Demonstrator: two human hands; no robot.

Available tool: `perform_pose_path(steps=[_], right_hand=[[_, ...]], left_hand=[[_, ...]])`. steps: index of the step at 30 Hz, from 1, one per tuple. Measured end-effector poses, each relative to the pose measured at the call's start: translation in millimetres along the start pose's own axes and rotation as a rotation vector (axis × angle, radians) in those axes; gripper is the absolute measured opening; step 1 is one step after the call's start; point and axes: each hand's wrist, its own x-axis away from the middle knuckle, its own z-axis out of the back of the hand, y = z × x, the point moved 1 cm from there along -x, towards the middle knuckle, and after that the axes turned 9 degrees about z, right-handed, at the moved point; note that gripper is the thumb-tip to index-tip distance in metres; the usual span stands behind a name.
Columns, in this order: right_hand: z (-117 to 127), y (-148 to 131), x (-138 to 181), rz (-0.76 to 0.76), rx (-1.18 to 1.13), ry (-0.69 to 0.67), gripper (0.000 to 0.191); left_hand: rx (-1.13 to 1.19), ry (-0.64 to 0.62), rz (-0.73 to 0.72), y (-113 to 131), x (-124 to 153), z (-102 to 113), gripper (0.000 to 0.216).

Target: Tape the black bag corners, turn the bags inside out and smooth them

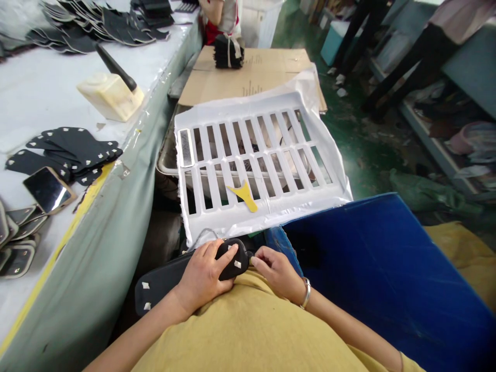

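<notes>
A black flat shoe piece (163, 281) with small white tabs lies across my lap, over my yellow shirt. My left hand (203, 276) lies on top of it, fingers curled round its rounded right end. My right hand (277, 271) pinches at that same end, fingertips closed on its edge; a silver bracelet is on that wrist. Just beyond the hands a white slotted plastic tray lid (256, 155) rests tilted, with a yellow forked scrap (244, 195) lying on its slats.
A grey workbench (58, 93) on the left carries stacks of black pieces (70, 150), a phone (48, 188) and a cream block with a black handle (110, 93). Cardboard (251, 72) lies beyond the tray. A blue bin (387, 268) stands at right. Other people stand at the back.
</notes>
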Motion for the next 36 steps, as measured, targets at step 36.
perform_pose_path(steps=[36], right_hand=[[-25.2, 7.5, -16.4, 0.069, -0.02, 0.075, 0.033]], left_hand=[[0.027, 0.03, 0.026, 0.3, 4.8, 0.3, 0.069]])
